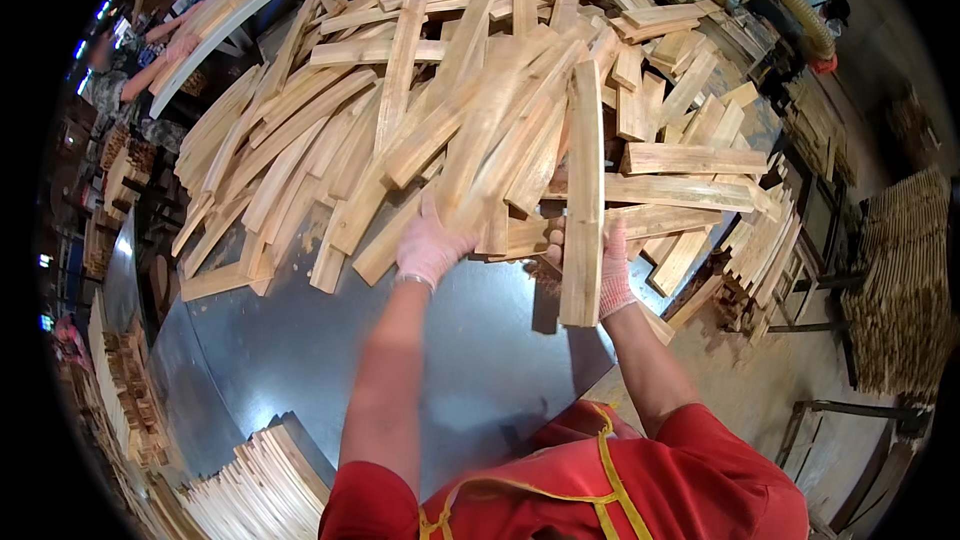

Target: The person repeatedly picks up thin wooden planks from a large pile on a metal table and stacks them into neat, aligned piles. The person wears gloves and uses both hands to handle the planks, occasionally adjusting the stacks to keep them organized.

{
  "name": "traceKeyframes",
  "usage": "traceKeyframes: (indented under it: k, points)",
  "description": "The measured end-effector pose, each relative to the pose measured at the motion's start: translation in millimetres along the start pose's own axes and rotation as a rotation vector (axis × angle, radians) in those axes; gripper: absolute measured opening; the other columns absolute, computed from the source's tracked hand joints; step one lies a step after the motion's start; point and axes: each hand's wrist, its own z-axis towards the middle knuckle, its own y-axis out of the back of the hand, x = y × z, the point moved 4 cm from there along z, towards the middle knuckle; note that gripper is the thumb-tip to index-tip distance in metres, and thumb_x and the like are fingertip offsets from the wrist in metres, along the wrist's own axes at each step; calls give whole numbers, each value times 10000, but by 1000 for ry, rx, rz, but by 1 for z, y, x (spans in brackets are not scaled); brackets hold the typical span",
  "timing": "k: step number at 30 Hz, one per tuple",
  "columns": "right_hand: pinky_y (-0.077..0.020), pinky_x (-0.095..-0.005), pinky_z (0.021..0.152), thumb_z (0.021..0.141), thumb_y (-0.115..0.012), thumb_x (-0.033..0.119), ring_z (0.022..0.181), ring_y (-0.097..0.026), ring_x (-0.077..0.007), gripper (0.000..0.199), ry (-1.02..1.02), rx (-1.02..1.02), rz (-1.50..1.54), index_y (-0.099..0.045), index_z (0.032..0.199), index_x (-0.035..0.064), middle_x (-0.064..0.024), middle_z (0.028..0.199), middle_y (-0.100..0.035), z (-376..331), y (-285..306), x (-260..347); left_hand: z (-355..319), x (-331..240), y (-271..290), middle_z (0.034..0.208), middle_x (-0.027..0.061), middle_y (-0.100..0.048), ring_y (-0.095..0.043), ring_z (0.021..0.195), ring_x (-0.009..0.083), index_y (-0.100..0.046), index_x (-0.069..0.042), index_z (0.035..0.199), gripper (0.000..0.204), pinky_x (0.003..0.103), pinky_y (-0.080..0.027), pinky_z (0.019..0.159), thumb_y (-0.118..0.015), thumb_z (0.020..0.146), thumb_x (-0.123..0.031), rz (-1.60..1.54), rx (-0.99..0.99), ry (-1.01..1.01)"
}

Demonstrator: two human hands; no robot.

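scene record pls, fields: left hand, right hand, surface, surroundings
left hand: gloved left hand resting on the pile of wood slats, palm down, gripping nothing visible
right hand: gloved right hand gripping one long wood slat, held nearly upright in view
surface: grey metal table
surroundings: stacked slats at lower left; another person's hand at upper left

Woodworking shop, seen from above a metal bench

A grey sheet-metal table [300,360] stands on a dusty concrete floor [760,380]; stacked wooden slats [905,280] sit on racks at right, a yellow flexible duct hose [790,0] curves overhead, bright lights [82,48] glow left.
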Motion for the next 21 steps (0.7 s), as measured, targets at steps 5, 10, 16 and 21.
traceKeyframes:
  k: [5, 10, 16, 21]
  points:
    - [-589, -436, 995, 883, -731, 10, 1159, -669, -275, 564, 11, -185, -603, -538, 1412, 21, -132, 1270, -671, 7, 15, -11, -82, 62, -101, 1548, 278, -507, -552, 1389, 377, -155, -49, 1679, 1196, 437, -466, 1122, -898, 782, -318, -764, 171, 53]
    - [-487, -455, 1140, 871, -689, -65, 1309, -583, -300, 751, -76, -56, -366, -404, 1548, 90, -93, 1421, -590, -39, 13, -101, -230, 137, -85, 1532, 214, -537, -539, 1382, 262, -171, -6, 1672, 1140, 383, -447, 1133, -870, 819, -295, -899, 355, -101]
    - [-533, -411, 1035, 863, -753, 18, 1206, -635, -282, 721, -353, -99, -530, -466, 1522, 82, -104, 1342, -652, -150, 63, -219, -268, 169, -52, 1504, 197, -563, -547, 1371, 252, -228, -36, 1668, 1065, 363, -448, 1131, -829, 836, -317, -818, 494, -2]
    - [-547, -383, 829, 887, -762, 163, 957, -674, -225, 449, -558, -5, -991, -658, 1307, 40, -86, 1074, -738, -200, 79, -268, -288, 160, -48, 1528, 250, -538, -573, 1370, 364, -248, -98, 1672, 1078, 406, -475, 1119, -835, 813, -378, -376, 248, -2]
